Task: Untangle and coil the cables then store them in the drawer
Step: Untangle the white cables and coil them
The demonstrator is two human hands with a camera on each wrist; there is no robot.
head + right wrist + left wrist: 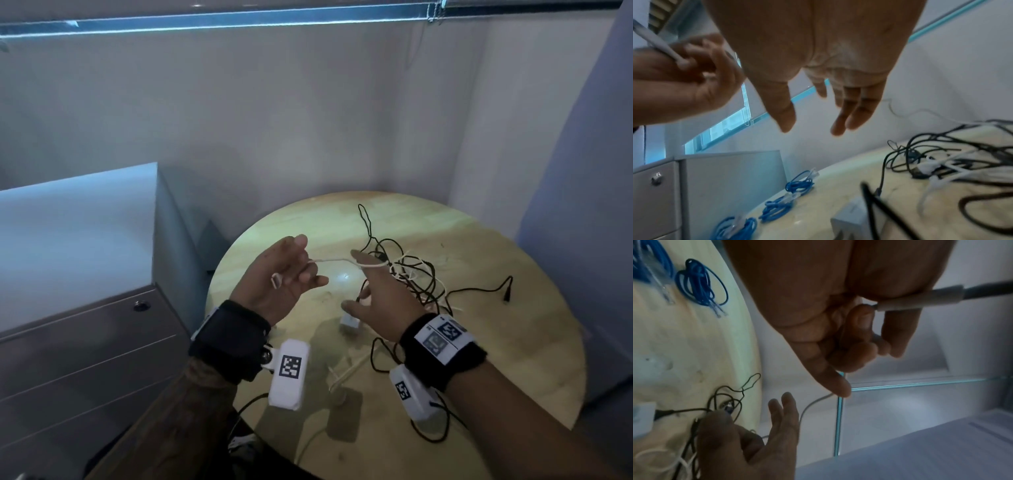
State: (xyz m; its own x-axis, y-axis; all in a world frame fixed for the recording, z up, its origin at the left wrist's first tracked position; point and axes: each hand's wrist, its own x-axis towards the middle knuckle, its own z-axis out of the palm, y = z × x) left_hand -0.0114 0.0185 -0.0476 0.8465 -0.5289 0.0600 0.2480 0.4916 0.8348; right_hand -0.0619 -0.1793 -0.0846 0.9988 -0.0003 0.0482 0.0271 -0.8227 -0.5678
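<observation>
While only the wrist views show blue coils (774, 209), left hand (284, 277) pinches white cable (330, 260); right hand (380, 294) fingers spread.

A round, pale wooden table (513, 359) carries a tangled heap of black and white cables (416, 277) near its middle. A small white adapter block (349, 323) sits beside the tangle. Toward the table's edge lie three separate bundles of blue cable (797, 185), already coiled.
</observation>
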